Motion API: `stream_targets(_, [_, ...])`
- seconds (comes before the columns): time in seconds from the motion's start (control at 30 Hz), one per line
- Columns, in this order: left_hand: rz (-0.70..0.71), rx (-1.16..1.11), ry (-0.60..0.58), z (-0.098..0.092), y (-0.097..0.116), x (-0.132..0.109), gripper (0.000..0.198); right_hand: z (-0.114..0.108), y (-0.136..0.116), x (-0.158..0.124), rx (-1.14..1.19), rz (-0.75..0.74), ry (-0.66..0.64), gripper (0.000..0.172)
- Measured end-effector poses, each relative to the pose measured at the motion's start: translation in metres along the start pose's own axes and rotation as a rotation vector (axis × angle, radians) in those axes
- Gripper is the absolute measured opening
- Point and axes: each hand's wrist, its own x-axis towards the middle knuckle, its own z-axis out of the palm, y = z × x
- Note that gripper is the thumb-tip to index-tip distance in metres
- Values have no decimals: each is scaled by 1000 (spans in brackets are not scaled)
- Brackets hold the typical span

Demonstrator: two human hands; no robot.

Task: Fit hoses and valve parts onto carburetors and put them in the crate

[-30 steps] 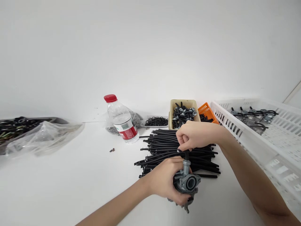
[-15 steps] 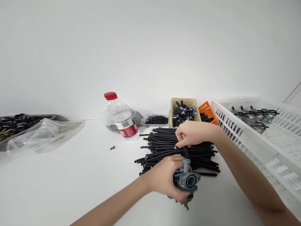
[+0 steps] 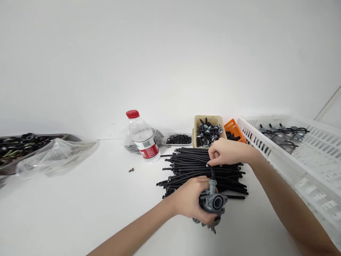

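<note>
My left hand (image 3: 189,199) is wrapped round a grey metal carburetor (image 3: 212,204), holding it just above the white table, its round opening facing right. My right hand (image 3: 226,153) is closed in a pinch on a short black rubber hose (image 3: 212,173) that stands up from the carburetor's top fitting. Right behind both hands lies a heap of black hoses (image 3: 197,167) laid side by side on the table.
A beige bin (image 3: 195,131) of black and metal parts and an orange basket (image 3: 232,127) stand behind the heap. A white slotted crate (image 3: 269,149) with several carburetors is on the right. A water bottle (image 3: 143,137), a tray of black rings (image 3: 179,139) and a plastic bag (image 3: 53,156) lie leftward.
The view has shifted slightly right. Both hands stay on the carburetor and hose; the right hand's pinch sits a little lower and closer to the fitting.
</note>
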Motion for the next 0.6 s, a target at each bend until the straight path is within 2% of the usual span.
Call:
stream_targets(0.07, [-15, 8, -1, 0, 0, 0, 38, 7, 5, -5, 35, -26, 103, 14])
stream_targets(0.1, [-21, 13, 0, 0, 0, 0, 37, 11, 8, -7, 62, -60, 144, 11])
stream_targets(0.27, [-11, 7, 19, 0, 1, 1, 37, 43, 29, -16, 266, -212, 225, 13])
stream_targets(0.47, [-1, -1, 13, -1, 3, 1, 36, 84, 43, -36, 431, -153, 484, 19])
stream_targets(0.6, [-1, -3, 4, -1, 3, 1, 37, 107, 44, -42, 473, -158, 638, 17])
